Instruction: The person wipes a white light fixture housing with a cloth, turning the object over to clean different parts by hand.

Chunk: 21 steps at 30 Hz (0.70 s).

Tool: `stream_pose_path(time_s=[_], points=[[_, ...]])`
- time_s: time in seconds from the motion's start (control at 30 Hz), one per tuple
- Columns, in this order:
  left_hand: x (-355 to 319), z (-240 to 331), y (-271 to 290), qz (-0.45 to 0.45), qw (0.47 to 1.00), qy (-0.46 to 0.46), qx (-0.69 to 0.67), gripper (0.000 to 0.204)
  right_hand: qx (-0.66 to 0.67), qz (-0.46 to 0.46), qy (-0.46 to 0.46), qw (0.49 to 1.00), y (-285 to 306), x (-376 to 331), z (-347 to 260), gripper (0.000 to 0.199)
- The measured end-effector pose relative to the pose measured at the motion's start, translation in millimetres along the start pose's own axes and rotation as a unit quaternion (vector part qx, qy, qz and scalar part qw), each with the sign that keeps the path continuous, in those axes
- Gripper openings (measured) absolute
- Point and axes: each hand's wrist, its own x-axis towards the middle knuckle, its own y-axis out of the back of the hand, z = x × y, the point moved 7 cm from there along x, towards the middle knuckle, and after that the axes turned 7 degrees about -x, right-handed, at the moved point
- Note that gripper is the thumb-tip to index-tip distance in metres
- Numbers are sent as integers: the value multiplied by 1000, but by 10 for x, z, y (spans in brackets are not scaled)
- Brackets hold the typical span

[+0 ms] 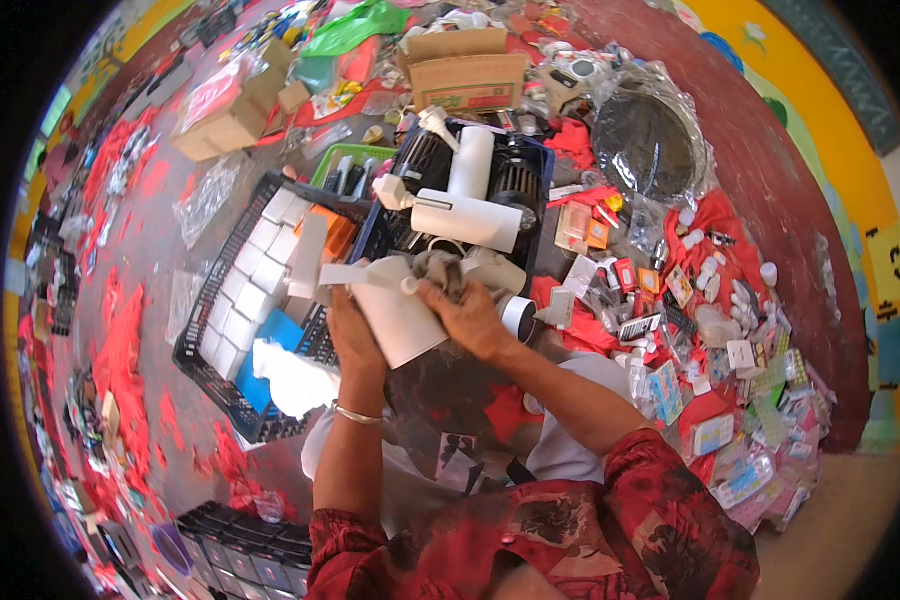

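Note:
My left hand (352, 328) is wrapped round the side of a white cylindrical track spotlight (400, 318), held tilted over my lap. A flat white adapter bar (342, 274) sticks out at its upper left. My right hand (475, 318) bunches a grey cloth (440, 270) against the upper right of this light, with the thumb near a small round white joint. Just beyond, more white spotlights (466, 220) lie across a dark blue crate (542, 165), with black ribbed ones among them. Another white spotlight (518, 318) with a dark end is beside my right wrist.
At the left, a black crate (185, 350) holds rows of small white boxes (240, 310) and a blue sheet. Cardboard boxes (467, 82) stand beyond. Small packages (660, 395) heap up at the right, near a plastic-wrapped round dark object (645, 140). Dark boxes (245, 550) fill the lower left.

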Motion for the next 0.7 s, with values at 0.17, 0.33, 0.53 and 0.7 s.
stream_pose_path(time_s=[0.17,0.33,0.53,0.7], points=[[145,48,206,38,998,31,-29,42,-19,-38,89,995,91,-200,-440,35],[2,164,-120,-73,940,-198,267,34,-253,40,341,904,90,-339,-796,39],[155,121,152,-84,945,-172,264,31,-359,-57,292,885,-12,-406,-617,40],[282,-102,154,-122,983,64,118,44,-289,22,41,956,456,-90,-246,37]])
